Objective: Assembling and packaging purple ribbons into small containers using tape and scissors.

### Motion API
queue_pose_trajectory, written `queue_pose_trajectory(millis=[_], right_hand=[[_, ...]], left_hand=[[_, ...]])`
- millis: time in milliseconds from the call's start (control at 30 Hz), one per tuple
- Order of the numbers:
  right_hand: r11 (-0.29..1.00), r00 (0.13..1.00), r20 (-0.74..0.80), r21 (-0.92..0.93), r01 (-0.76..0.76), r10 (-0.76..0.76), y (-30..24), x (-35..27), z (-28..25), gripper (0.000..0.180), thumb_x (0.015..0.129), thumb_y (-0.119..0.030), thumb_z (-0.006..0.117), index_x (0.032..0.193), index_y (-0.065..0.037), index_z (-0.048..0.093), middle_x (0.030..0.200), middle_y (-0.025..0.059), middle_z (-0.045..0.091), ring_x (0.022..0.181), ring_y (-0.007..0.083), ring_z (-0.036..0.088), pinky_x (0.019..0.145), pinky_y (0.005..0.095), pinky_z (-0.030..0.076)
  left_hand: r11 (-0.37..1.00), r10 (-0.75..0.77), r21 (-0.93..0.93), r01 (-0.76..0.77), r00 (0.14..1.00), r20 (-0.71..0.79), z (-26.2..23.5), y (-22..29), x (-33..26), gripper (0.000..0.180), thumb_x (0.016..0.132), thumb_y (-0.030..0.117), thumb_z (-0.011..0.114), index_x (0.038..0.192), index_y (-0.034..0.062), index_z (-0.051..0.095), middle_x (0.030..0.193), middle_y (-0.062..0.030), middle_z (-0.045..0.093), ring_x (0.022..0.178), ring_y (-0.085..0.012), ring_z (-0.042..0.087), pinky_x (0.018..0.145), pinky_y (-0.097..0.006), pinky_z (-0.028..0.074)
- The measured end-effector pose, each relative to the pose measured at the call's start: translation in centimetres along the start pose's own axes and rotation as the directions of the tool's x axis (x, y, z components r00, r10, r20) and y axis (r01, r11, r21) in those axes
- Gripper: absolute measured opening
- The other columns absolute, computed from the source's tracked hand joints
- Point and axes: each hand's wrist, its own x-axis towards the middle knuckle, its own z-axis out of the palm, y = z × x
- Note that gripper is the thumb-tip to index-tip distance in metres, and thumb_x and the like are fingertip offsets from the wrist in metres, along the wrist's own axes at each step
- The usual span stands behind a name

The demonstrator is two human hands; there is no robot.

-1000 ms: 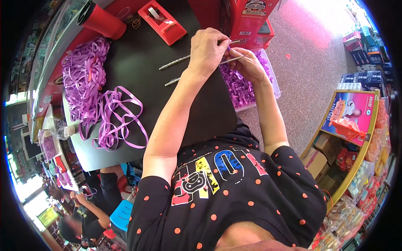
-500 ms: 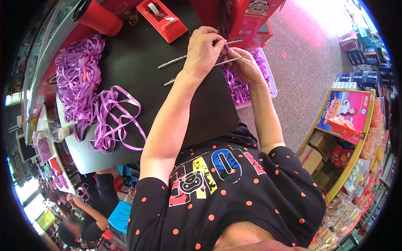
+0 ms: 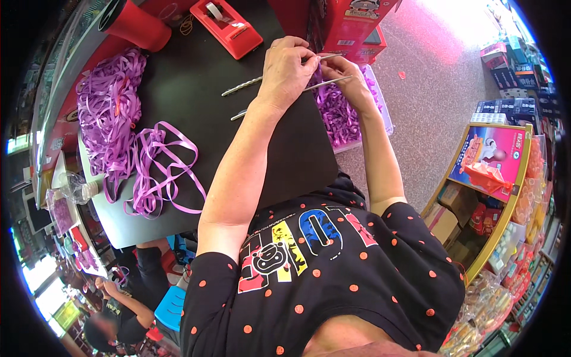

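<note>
My left hand [image 3: 286, 72] is closed in a pinch above the far right part of the black tabletop [image 3: 220, 154]. Its fingertips meet those of my right hand [image 3: 350, 82], also closed, just past the table's edge. Between them is a small bit of purple ribbon, mostly hidden by the fingers. Two thin metal rods run side by side beneath my hands and jut out over the edge. One rod [image 3: 242, 87] has a twisted surface; the other rod [image 3: 329, 84] looks smooth. Below my right hand stands a clear plastic box [image 3: 389, 126] full of short purple ribbon pieces [image 3: 340, 122].
A large heap of purple ribbon [image 3: 110, 107] and looser loops [image 3: 160, 172] lie on the table's left. Farther back are a red tape dispenser [image 3: 227, 28], a red cup [image 3: 135, 27] and red boxes [image 3: 348, 27]. A display cabinet [image 3: 493, 160] stands right. Another person [image 3: 122, 312] sits lower left.
My right hand has moved slightly up and closer to my left fingertips, covering the purple bit that showed there earlier. The rods keep their place on the table.
</note>
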Motion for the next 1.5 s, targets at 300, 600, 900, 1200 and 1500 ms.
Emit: queue_pose_trajectory(millis=[300, 600, 900, 1200, 1500], right_hand=[[0.999, 0.984, 0.177, 0.053, 0.007, -0.016, 1.8, 1.9, -0.7, 0.022, 0.086, -0.010, 0.062, 0.106, -0.002, 0.063, 0.088, 0.0001, 0.064, 0.077, 0.0048, 0.055, 0.068, 0.0196, 0.044], [0.972, 0.998, -0.008, -0.229, -0.061, 0.061, 2.6, 1.5, -0.8, 0.018, 0.081, -0.014, 0.067, 0.094, -0.002, 0.069, 0.077, 0.0040, 0.068, 0.070, 0.0079, 0.060, 0.065, 0.0244, 0.049], [0.854, 0.997, 0.014, -0.518, -0.054, 0.072, 13.5, 1.1, -3.6, 0.024, 0.078, -0.022, 0.069, 0.095, -0.005, 0.070, 0.080, 0.0120, 0.069, 0.073, 0.0194, 0.067, 0.068, 0.0343, 0.051], [0.970, 0.974, -0.092, -0.109, -0.217, 0.208, 17.3, -1.4, -3.8, 0.024, 0.085, -0.019, 0.065, 0.102, -0.001, 0.068, 0.090, 0.0037, 0.069, 0.080, 0.0112, 0.061, 0.074, 0.0258, 0.047], [0.953, 0.963, -0.197, -0.206, -0.224, 0.183, 19.7, -1.5, -1.9, 0.023, 0.080, -0.022, 0.067, 0.097, -0.007, 0.070, 0.086, 0.0080, 0.071, 0.078, 0.0149, 0.066, 0.072, 0.0281, 0.050]], left_hand=[[1.000, 0.006, 0.023, -0.006, 1.000, 0.000, 0.0, 0.2, 0.0, 0.016, 0.079, 0.018, 0.067, 0.083, 0.0032, 0.071, 0.105, -0.0096, 0.063, 0.104, -0.0274, 0.054, 0.090, -0.036, 0.042], [1.000, -0.013, 0.008, 0.013, 1.000, 0.015, -0.1, 0.2, -0.1, 0.017, 0.080, 0.020, 0.066, 0.085, 0.0038, 0.071, 0.106, -0.0088, 0.062, 0.106, -0.0267, 0.053, 0.090, -0.036, 0.042], [1.000, -0.012, 0.013, 0.012, 0.999, 0.031, -0.1, 0.5, 0.0, 0.017, 0.081, 0.019, 0.066, 0.088, 0.0047, 0.071, 0.107, -0.0080, 0.062, 0.106, -0.0259, 0.053, 0.091, -0.035, 0.042], [0.999, -0.009, 0.036, 0.008, 1.000, 0.025, -0.2, 0.3, -0.1, 0.020, 0.081, 0.021, 0.066, 0.089, 0.0043, 0.071, 0.108, -0.0064, 0.062, 0.106, -0.0249, 0.053, 0.091, -0.034, 0.042], [0.999, -0.017, 0.035, 0.016, 1.000, 0.021, -0.1, 0.4, 0.0, 0.020, 0.081, 0.023, 0.067, 0.089, 0.0054, 0.071, 0.109, -0.0051, 0.062, 0.107, -0.0240, 0.053, 0.091, -0.033, 0.042]])
